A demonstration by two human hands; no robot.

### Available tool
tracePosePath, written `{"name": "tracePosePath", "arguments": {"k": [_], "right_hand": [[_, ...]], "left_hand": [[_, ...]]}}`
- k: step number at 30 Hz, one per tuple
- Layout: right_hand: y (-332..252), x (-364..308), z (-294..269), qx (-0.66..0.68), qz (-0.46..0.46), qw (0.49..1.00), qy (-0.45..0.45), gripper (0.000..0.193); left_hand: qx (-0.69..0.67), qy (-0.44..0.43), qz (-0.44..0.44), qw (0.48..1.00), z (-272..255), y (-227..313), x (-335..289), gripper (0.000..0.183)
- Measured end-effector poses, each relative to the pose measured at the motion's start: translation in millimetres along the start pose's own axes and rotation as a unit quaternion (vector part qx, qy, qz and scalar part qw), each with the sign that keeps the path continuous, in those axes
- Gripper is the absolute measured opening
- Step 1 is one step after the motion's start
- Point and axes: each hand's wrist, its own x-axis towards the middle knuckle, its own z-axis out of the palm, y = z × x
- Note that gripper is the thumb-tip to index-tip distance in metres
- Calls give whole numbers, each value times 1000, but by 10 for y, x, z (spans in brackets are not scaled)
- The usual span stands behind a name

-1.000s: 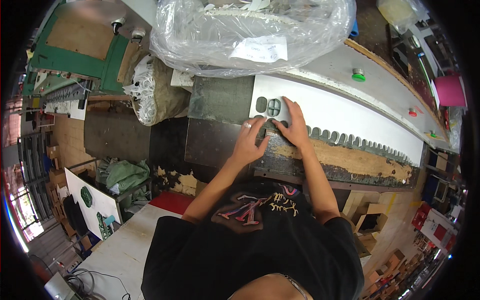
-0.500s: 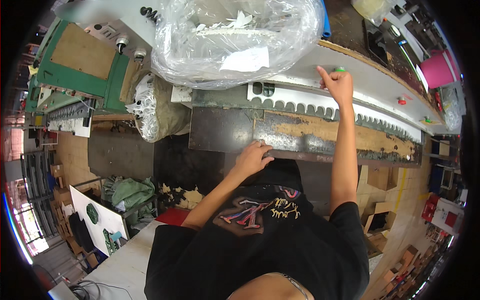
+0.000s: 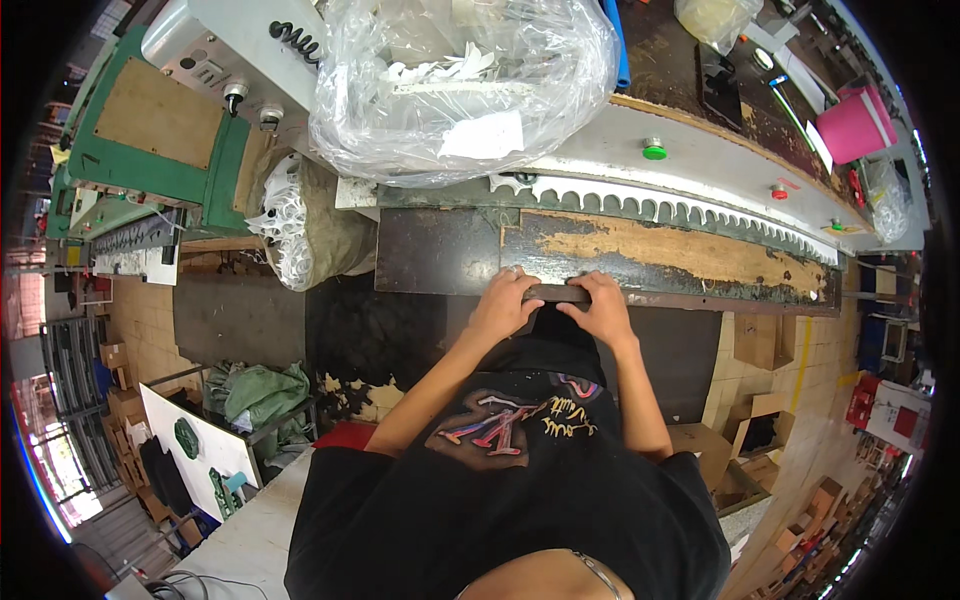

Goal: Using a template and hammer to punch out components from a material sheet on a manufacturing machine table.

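My left hand [image 3: 505, 303] and my right hand [image 3: 603, 308] are side by side at the front edge of a dark, worn machine bed [image 3: 440, 250]. Both are curled over that edge, fingers on top and thumbs in front, with a short stretch of dark edge [image 3: 557, 293] showing between them. Behind them, a white strip with a scalloped edge [image 3: 640, 203] lies along the back of the bed, partly under the machine's grey beam [image 3: 715, 165]. A green push button [image 3: 654, 149] sits on the beam's front.
A clear plastic bag of white scraps [image 3: 460, 120] rests on top of the machine. To its left stand a sack of white offcuts [image 3: 310, 220] and a green machine [image 3: 150, 130]. A red button [image 3: 779, 192] is farther right on the beam. Cardboard boxes [image 3: 765, 340] stand on the floor at right.
My right hand has come down from the green button to the bed's front edge, beside my left hand. Less of the white strip shows below the beam. The view has shifted slightly.
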Motion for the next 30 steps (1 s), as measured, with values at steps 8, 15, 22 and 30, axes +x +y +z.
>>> {"name": "tracePosePath", "arguments": {"k": [8,15,22,30], "right_hand": [[-44,-33,89,-60,22,997,50,39],[-65,-8,75,-82,5,995,51,37],[205,141,-153,154,74,977,-129,37],[-244,1715,309,18,55,995,83,43]], "left_hand": [[31,16,47,998,-7,-47,24,42],[44,-16,19,999,-35,-5,36,39],[16,-214,24,976,-513,76,416,32],[35,77,-38,996,-170,-456,810,62]]}}
